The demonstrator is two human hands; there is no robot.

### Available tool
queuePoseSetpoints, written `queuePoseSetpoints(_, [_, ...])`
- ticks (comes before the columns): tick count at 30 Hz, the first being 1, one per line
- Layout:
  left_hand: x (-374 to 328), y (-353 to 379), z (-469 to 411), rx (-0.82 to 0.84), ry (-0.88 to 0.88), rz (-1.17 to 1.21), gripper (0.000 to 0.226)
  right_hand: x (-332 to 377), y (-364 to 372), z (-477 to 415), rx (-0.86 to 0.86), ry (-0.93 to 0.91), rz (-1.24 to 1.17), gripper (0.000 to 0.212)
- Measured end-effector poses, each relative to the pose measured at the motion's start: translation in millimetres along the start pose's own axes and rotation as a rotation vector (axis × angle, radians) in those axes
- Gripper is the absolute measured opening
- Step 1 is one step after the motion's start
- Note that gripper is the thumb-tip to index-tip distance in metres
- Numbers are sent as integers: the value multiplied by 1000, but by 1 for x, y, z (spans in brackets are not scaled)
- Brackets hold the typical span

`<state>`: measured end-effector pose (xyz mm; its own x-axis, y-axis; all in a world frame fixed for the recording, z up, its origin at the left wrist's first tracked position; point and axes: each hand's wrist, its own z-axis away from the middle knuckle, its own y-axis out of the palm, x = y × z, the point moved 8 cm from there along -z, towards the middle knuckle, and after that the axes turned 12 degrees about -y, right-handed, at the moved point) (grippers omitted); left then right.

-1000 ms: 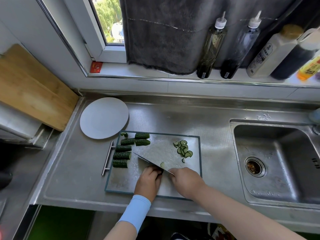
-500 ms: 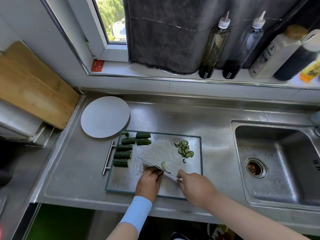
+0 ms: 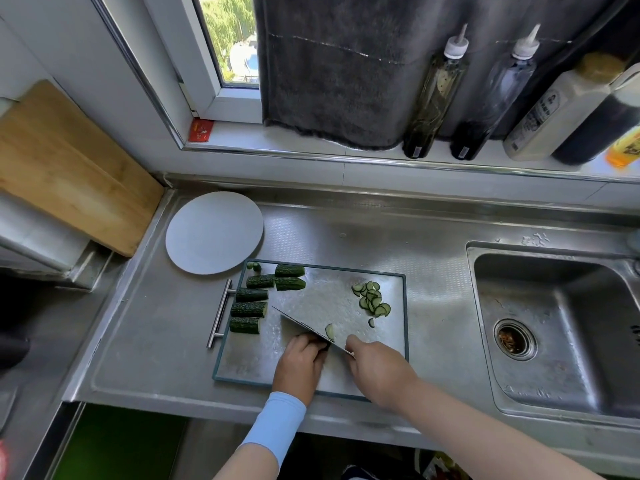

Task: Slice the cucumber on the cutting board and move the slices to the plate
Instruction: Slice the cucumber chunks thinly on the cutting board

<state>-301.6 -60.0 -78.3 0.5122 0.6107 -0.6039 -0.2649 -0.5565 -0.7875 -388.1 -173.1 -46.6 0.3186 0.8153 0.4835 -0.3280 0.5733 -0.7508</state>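
Right hand (image 3: 375, 367) clamped on knife (image 3: 308, 327), left hand (image 3: 299, 363) curled over hidden cucumber piece on cutting board (image 3: 394, 337).

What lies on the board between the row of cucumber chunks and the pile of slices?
Head view: the knife blade crosses it; otherwise bare board between cucumber chunks and slices.

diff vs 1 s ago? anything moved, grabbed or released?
Little changed. The right hand keeps its grip on the knife, the left hand stays curled on the cutting board against the blade, where a slice clings. Cucumber chunks, slice pile and bare plate unmoved; nothing newly grabbed or released.
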Motion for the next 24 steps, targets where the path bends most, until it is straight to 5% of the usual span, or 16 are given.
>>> queuePoseSetpoints(24, [6,3,0,-4,-30,16,24,-3,2,9,14,13,2,14])
